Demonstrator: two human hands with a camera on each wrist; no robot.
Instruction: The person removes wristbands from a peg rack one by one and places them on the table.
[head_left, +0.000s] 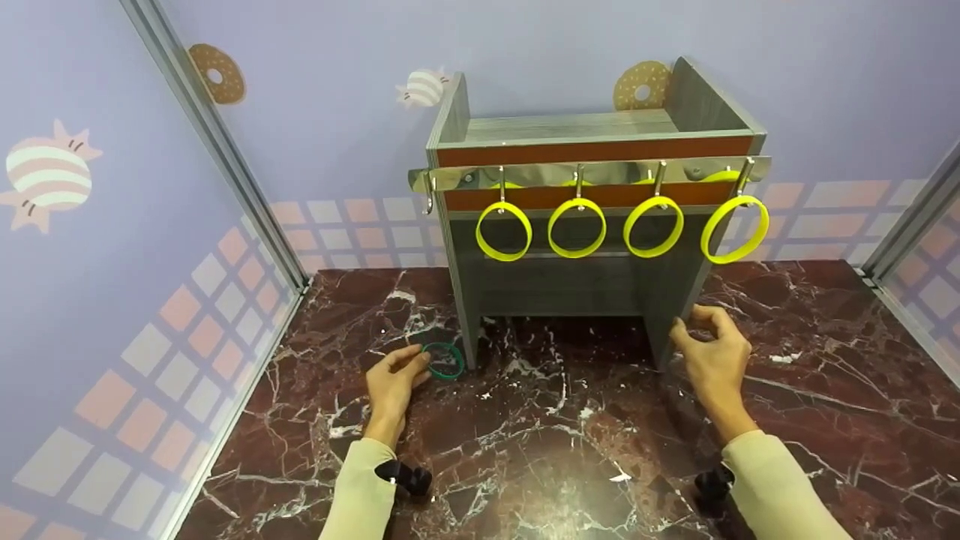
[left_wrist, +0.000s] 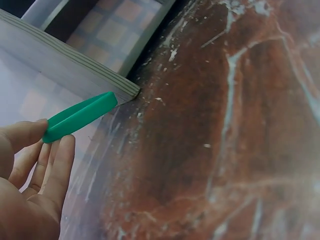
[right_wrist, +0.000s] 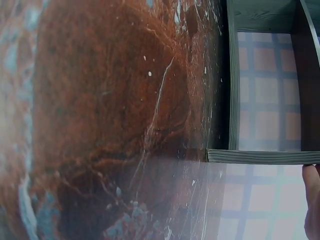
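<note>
Green ring [left_wrist: 82, 121], one — in hand, not yet hung.
I had the left hand [head_left: 394, 379] pinching it between thumb and fingers, just beside the grey shelf unit's [head_left: 461, 285] left foot; the right hand [head_left: 716, 356] touched the unit's right side, though whether it gripped I could not tell. Four yellow rings [head_left: 504, 258] hung from hooks on the metal rail [head_left: 615, 173]. Step, as I judged: bringing the ring up — next, probably, a lift to the bare leftmost hook [head_left: 430, 202].
</note>
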